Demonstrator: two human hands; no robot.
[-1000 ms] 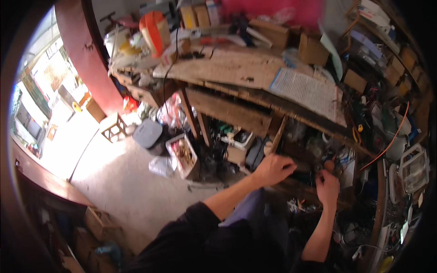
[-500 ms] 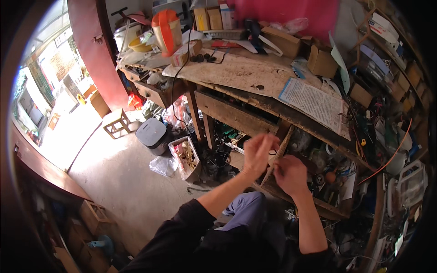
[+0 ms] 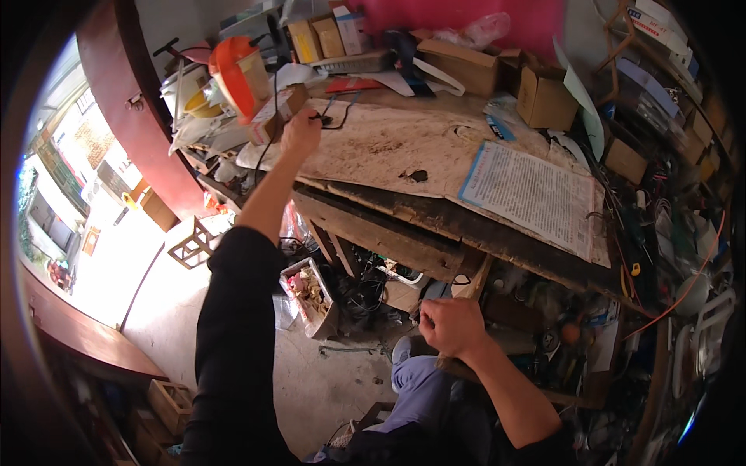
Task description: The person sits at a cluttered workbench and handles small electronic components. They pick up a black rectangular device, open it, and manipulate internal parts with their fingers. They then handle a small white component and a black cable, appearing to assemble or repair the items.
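Observation:
My left hand (image 3: 301, 133) reaches far over the worktable (image 3: 373, 144), its fingers bent down over small black pieces (image 3: 325, 119) beside a thin black cord (image 3: 346, 115). The fingers partly hide these pieces, and what lies between them is unclear. My right hand (image 3: 452, 326) is raised in front of the table's near edge with its fingers curled in. Whatever it may hold is hidden. A small dark loop (image 3: 461, 279) shows just beyond it; I cannot tell whether it touches the hand. A printed sheet with a blue edge (image 3: 528, 198) lies on the right of the tabletop.
An orange and clear pitcher (image 3: 237, 78) and cardboard boxes (image 3: 544, 97) stand at the table's back. Below are a box of scraps (image 3: 311, 299) and tangled cables (image 3: 361, 291). A wooden stool (image 3: 190, 241) stands left, and cluttered shelves (image 3: 684, 109) rise on the right.
My left hand has left my right hand's side and stretched forward and left to the black pieces on the table. My right hand sits slightly lower and further left. The view has shifted.

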